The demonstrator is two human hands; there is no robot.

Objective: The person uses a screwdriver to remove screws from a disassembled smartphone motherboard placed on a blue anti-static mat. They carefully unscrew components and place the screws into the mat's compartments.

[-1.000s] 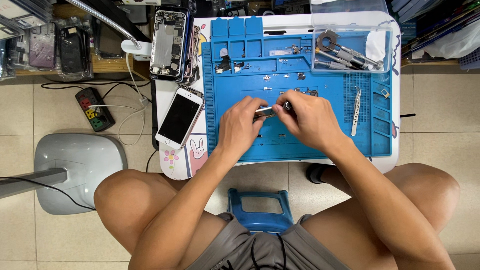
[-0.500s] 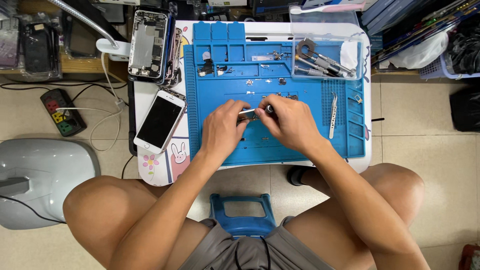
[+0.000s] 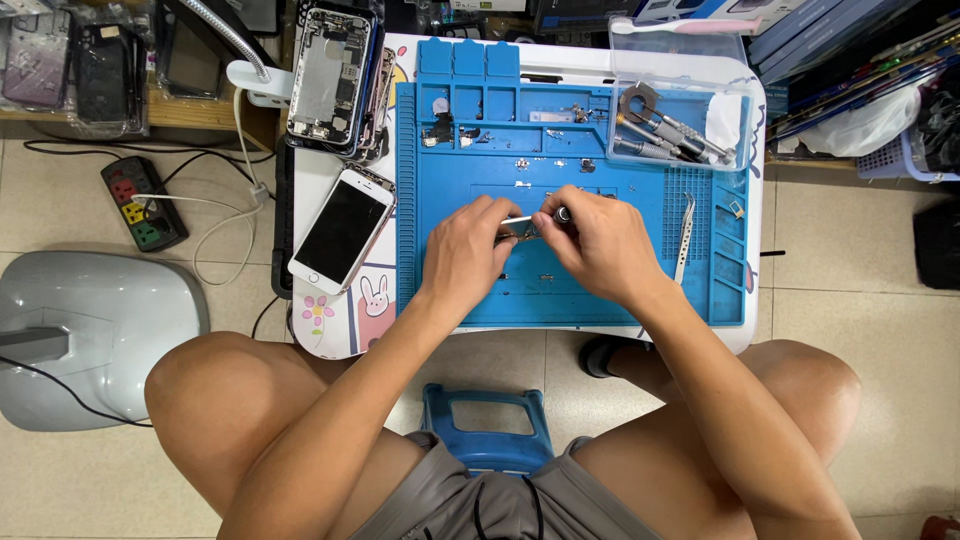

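Both hands meet over the middle of a blue repair mat (image 3: 620, 290) on a small white table. My left hand (image 3: 465, 250) pinches a small metal phone part (image 3: 517, 230) against the mat. My right hand (image 3: 595, 245) grips a thin silver screwdriver (image 3: 545, 216) whose tip rests on that part. Most of the part is hidden under my fingers. Tiny screws and small components lie scattered on the mat above my hands.
A white phone (image 3: 340, 230) lies screen-up left of the mat, with an opened phone chassis (image 3: 330, 75) behind it. A clear tray (image 3: 680, 125) holds tools at the back right; tweezers (image 3: 685, 235) lie to the right. A power strip (image 3: 145, 200) sits on the floor.
The view has shifted slightly. My hands stay together on the part, with the screwdriver still at its tip; no object has visibly moved.
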